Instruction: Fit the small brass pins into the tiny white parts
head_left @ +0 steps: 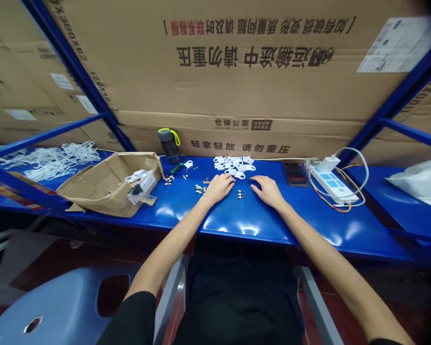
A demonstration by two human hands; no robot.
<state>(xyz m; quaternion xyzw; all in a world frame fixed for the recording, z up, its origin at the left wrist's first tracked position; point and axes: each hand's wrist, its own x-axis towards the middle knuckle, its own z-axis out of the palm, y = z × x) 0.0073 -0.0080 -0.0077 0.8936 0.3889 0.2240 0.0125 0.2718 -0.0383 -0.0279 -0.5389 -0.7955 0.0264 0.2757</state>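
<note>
My left hand point(220, 188) rests palm down on the blue table, fingers loosely extended, holding nothing that shows. Across a short gap, my right hand point(267, 190) lies the same way with its fingers apart. Between the two sits a small row of brass-coloured pins point(241, 194). Just beyond my fingertips is a pile of white plastic pieces with round holes point(233, 165). More brass-coloured pieces point(200, 189) lie close to the left of my left hand, and a smaller group point(169, 180) lies farther left.
An open cardboard box point(93, 184) with packaged parts stands left, near a dark bottle point(169, 146) and a green-handled screwdriver point(176, 168). White cords point(62, 160) are heaped far left. A dark device point(296, 173) and a power strip point(334, 184) with cables lie right. Cardboard point(237, 96) walls the back.
</note>
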